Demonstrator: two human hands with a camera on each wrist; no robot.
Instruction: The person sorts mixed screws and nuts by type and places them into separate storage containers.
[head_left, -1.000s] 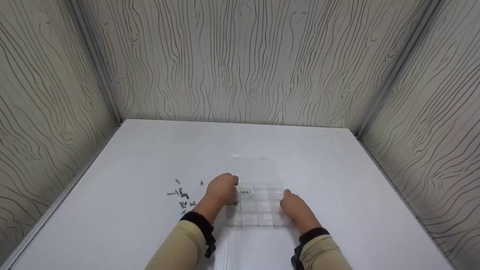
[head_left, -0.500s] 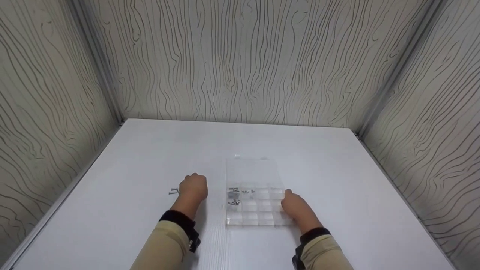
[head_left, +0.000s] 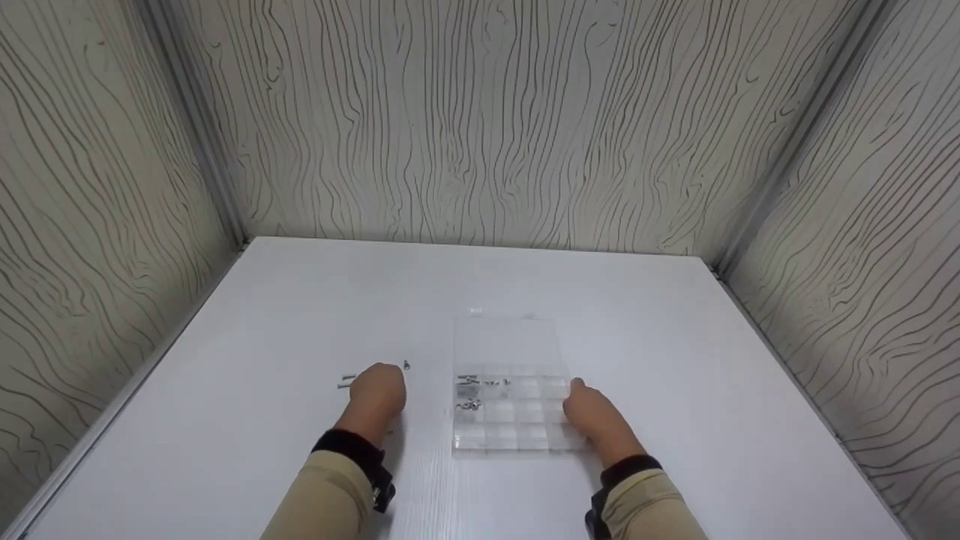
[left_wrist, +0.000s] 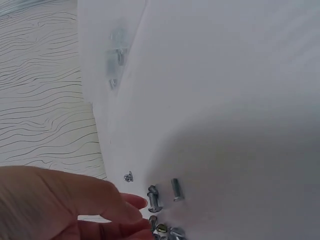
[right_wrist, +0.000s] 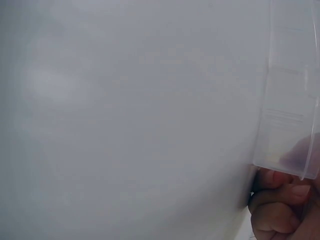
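Observation:
My left hand is low over the table, left of the clear compartment box. In the left wrist view its bent fingers reach the edge of a small pile of screws; nothing shows clearly between them. Two more screws, one upright-looking and one beside it, lie just past the fingertips. My right hand grips the right side of the box, fingers curled at its corner in the right wrist view. Metal pieces lie in the box's left compartments.
The box's transparent lid lies folded back behind the compartments. One small fastener sits between my left hand and the box, and a couple of screws lie left of that hand. Patterned panels enclose the white table.
My left hand has moved left from above the box to the loose screws, then slightly nearer the table's front. My right hand stays on the box's right side.

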